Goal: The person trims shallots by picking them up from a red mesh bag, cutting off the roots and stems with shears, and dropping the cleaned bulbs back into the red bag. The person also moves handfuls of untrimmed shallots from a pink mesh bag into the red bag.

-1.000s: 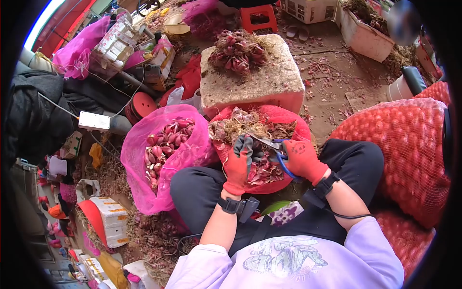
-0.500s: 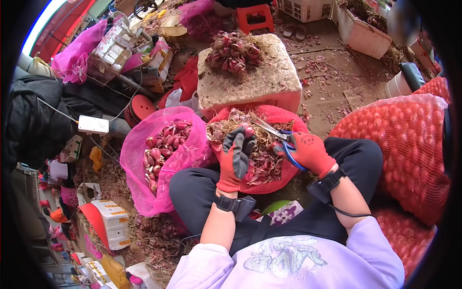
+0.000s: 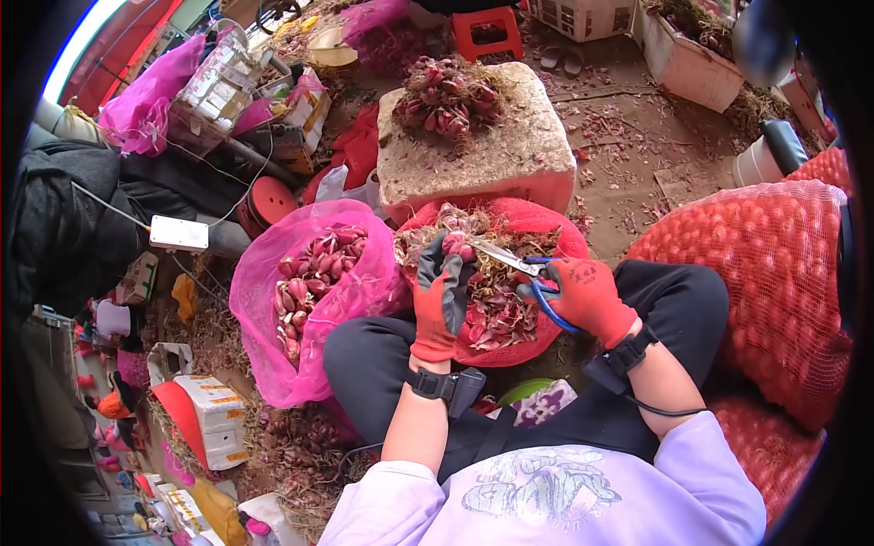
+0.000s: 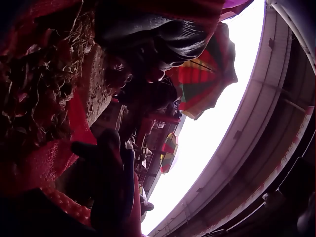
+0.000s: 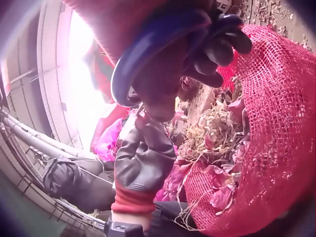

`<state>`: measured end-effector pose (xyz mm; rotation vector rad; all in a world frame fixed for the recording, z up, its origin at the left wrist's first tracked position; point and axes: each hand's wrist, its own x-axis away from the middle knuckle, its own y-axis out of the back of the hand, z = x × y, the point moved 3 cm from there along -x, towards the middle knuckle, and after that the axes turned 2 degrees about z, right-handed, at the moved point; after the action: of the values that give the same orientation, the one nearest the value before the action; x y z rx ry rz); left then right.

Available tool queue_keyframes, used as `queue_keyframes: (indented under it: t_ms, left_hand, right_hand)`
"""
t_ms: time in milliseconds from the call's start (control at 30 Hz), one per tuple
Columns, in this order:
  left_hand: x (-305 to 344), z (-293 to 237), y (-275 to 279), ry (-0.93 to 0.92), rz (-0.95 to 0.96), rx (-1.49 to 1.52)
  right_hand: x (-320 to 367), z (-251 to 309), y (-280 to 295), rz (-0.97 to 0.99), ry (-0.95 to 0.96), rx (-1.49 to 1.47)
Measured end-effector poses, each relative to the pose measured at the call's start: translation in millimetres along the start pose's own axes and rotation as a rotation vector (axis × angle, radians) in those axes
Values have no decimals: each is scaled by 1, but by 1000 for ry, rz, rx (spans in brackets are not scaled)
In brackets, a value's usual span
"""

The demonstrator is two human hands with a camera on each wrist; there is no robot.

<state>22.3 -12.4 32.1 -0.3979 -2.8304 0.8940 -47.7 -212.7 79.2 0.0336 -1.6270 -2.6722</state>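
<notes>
In the head view my gloved left hand [image 3: 441, 300] pinches a reddish shallot bulb [image 3: 458, 246] at its fingertips, above a red mesh bag [image 3: 569, 238] of peelings and dry roots. My gloved right hand [image 3: 587, 296] grips the blue handles of scissors [image 3: 508, 258], whose blades point left at the bulb. In the right wrist view the blue handle [image 5: 148, 44] loops round the right glove, and the left glove [image 5: 143, 163] lies beyond. Whether the blades touch the bulb, I cannot tell.
A pink mesh bag [image 3: 250, 282] of shallots stands at the left. Behind the red bag, a foam box [image 3: 537, 118] carries a pile of shallots [image 3: 448, 98]. Full red mesh sacks [image 3: 756, 282] lie at the right.
The left hand drew back and turned, showing the bulb, then moved slightly up and left. The scissors swung away, then came back level beside the bulb.
</notes>
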Motion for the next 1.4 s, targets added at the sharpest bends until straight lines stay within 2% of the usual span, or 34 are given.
queue_keyframes:
  t_ms: [100, 400, 500, 600, 633, 733, 867, 933, 967, 1133, 1233, 1333, 1400]
  left_hand:
    - [0, -2, 3, -16, -9, 21]
    - [0, -3, -5, -36, 31, 69]
    - [-1, 3, 3, -13, 21, 91]
    - [0, -2, -1, -26, 42, 113]
    - [0, -4, -4, -52, 26, 123]
    - [1, -14, -6, -144, -77, -3]
    - [-1, -14, -5, -250, -145, -83]
    - [-4, -4, 7, -287, -122, -232]
    - [-4, -3, 9, -305, -111, -309]
    - [-7, 0, 11, -251, -57, -202]
    - [-6, -1, 8, -194, -66, -174]
    - [-5, 1, 7, -175, -101, -196]
    - [-4, -1, 2, -135, -118, -207]
  right_hand:
    - [1, -5, -2, -73, 69, -22]
    - [-1, -13, -14, 38, 9, 134]
    - [0, -8, -17, 14, 43, 77]
    - [0, -11, -29, 211, -36, -442]
    - [0, -11, -30, 372, -132, -499]
    - [0, -4, -13, 144, -26, -245]
    - [0, -7, -15, 16, 20, -100]
    - [2, 1, -11, -22, 37, -35]
    - [1, -1, -15, -4, 20, 0]
    - [0, -9, -26, 98, -37, 113]
    - [1, -13, -31, 28, 6, 109]
    - [0, -8, -23, 185, -40, 142]
    - [5, -6, -20, 17, -11, 157]
